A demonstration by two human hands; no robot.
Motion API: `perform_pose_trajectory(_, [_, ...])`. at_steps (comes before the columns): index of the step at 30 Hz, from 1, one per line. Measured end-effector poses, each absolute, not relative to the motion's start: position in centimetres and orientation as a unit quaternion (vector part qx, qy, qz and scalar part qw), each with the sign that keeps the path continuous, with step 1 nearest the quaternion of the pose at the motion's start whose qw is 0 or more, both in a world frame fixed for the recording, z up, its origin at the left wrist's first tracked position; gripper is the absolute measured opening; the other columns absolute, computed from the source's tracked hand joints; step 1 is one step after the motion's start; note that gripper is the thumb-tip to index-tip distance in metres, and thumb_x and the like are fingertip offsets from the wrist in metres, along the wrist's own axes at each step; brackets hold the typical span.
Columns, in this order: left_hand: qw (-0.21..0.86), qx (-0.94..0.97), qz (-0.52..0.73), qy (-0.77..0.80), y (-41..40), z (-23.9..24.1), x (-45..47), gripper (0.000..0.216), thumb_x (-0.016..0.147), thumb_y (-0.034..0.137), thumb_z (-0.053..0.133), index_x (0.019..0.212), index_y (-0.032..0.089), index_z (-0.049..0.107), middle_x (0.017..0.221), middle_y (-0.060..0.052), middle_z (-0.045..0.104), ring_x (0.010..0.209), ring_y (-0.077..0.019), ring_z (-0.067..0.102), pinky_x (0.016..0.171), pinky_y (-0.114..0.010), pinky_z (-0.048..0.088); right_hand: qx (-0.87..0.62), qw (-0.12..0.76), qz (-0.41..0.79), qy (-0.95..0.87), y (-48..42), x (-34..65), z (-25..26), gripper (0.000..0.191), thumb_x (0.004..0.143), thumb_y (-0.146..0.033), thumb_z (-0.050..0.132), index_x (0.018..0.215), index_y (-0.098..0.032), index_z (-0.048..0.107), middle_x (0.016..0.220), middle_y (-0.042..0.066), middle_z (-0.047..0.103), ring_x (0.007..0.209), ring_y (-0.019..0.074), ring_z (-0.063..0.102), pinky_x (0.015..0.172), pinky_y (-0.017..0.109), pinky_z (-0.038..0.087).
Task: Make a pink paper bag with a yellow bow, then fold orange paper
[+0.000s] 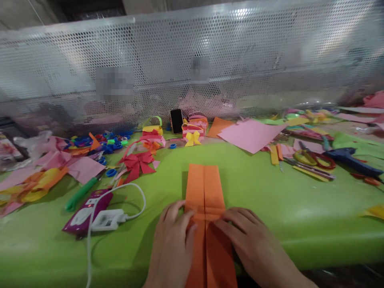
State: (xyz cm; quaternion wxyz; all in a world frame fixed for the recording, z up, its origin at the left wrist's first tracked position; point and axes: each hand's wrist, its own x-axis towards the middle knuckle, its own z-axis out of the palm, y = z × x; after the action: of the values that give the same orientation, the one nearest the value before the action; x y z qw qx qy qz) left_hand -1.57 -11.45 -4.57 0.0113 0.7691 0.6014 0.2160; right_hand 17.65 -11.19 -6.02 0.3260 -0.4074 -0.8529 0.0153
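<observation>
A long folded orange paper [205, 188] lies on the green table [264, 196], its two flaps meeting along a centre seam. My left hand [174, 240] rests flat on the paper's left side with fingers stretched out. My right hand [249, 240] lies flat on its right side, fingers extended toward the seam. Both hands press on a crosswise fold near the paper's middle. Neither hand grips anything.
A purple packet with a white charger and cable [105, 218] lies at the left, beside a green marker [80, 195] and a red paper bow [136, 164]. Pink paper [250, 134], scissors [315, 159] and a blue glue gun [351, 158] sit at the right. A phone [177, 121] leans on the mesh screen [192, 60].
</observation>
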Motion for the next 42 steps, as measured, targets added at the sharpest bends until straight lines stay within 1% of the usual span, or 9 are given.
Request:
perform_pose_trajectory(3, [-0.01,0.779,0.157,0.607,-11.8,-4.5,-1.3,0.029,0.077,0.023,0.06,0.104,0.017,0.064,0.117,-0.013,0.063,0.11,-0.0322,0.058,0.089,-0.055,0.05,-0.402,0.269,0.001,-0.875,-10.5,16.9,-5.6,0.027,0.082,-0.008,0.051,0.103,-0.021,0.064,0.093,0.007,0.065,0.082,0.0212,0.06,0.067,0.035,0.052])
perform_pose_trajectory(7, [-0.024,0.796,0.097,0.597,-12.0,-4.3,-1.1,0.046,0.071,0.02,0.064,0.116,0.017,0.057,0.124,-0.014,0.059,0.113,-0.0344,0.055,0.087,-0.055,0.05,-0.329,0.225,-0.027,-0.917,-9.0,16.3,-5.2,0.018,0.084,-0.013,0.055,0.097,-0.02,0.065,0.116,0.007,0.063,0.103,0.0212,0.057,0.083,0.036,0.047])
perform_pose_trajectory(12, [-0.025,0.801,0.085,0.592,-11.8,-4.2,-1.1,0.039,0.075,0.027,0.063,0.111,0.014,0.058,0.123,-0.017,0.059,0.109,-0.0331,0.057,0.084,-0.05,0.053,-0.276,0.179,0.03,-0.944,-7.6,16.7,-4.4,0.018,0.087,-0.017,0.053,0.102,-0.021,0.063,0.104,0.003,0.067,0.106,0.018,0.055,0.094,0.036,0.04])
perform_pose_trajectory(16, [-0.025,0.809,0.089,0.58,-11.7,-4.1,-1.3,0.031,0.08,0.021,0.056,0.11,0.015,0.059,0.122,-0.016,0.06,0.108,-0.0311,0.059,0.086,-0.047,0.053,-0.274,0.207,0.034,-0.939,-7.4,16.9,-3.8,0.013,0.087,-0.015,0.053,0.093,-0.021,0.062,0.097,0.002,0.065,0.103,0.019,0.053,0.094,0.038,0.038])
perform_pose_trajectory(22, [0.031,0.811,0.1,0.576,-11.2,-3.0,-2.4,0.032,0.083,0.008,0.043,0.102,0.022,0.065,0.116,-0.008,0.063,0.106,-0.0253,0.06,0.086,-0.045,0.054,-0.3,0.307,0.026,-0.903,-8.3,18.7,-3.2,0.025,0.087,-0.008,0.043,0.073,-0.02,0.06,0.086,0.003,0.063,0.095,0.0186,0.054,0.085,0.034,0.041])
perform_pose_trajectory(24, [0.035,0.831,0.105,0.546,-10.9,-2.4,-2.8,0.033,0.08,0.005,0.045,0.099,0.023,0.065,0.12,-0.007,0.061,0.11,-0.0245,0.057,0.09,-0.044,0.052,-0.305,0.332,0.013,-0.892,-8.8,19.8,-3.2,0.027,0.087,-0.006,0.041,0.075,-0.02,0.061,0.094,0.003,0.066,0.103,0.0187,0.053,0.088,0.034,0.04])
perform_pose_trajectory(28, [0.03,0.909,0.074,0.409,-9.9,-1.1,-2.8,0.054,0.075,-0.001,0.047,0.116,0.032,0.058,0.135,-0.002,0.051,0.124,-0.0244,0.046,0.098,-0.045,0.046,-0.326,0.358,-0.036,-0.874,-9.5,21.7,-3.9,0.028,0.09,-0.01,0.039,0.079,-0.021,0.062,0.103,0.001,0.069,0.101,0.0167,0.054,0.085,0.03,0.039])
perform_pose_trajectory(35, [-0.013,0.941,0.019,0.338,-8.4,-0.5,-2.2,0.019,0.082,0.01,0.049,0.092,0.021,0.062,0.127,-0.007,0.056,0.119,-0.0262,0.049,0.095,-0.043,0.047,-0.356,0.357,-0.058,-0.862,-9.6,22.8,-5.8,0.032,0.097,-0.02,0.035,0.08,-0.022,0.063,0.096,-0.002,0.071,0.096,0.0152,0.058,0.08,0.028,0.039])
perform_pose_trajectory(42, [-0.032,0.928,0.114,0.354,-8.5,0.4,-4.7,0.03,0.076,0.001,0.04,0.087,0.022,0.058,0.118,-0.002,0.063,0.113,-0.0197,0.054,0.093,-0.037,0.046,-0.361,0.353,-0.029,-0.863,-9.5,23.3,-6.5,0.021,0.09,-0.012,0.041,0.091,-0.021,0.06,0.097,0.004,0.071,0.097,0.017,0.061,0.081,0.031,0.045])
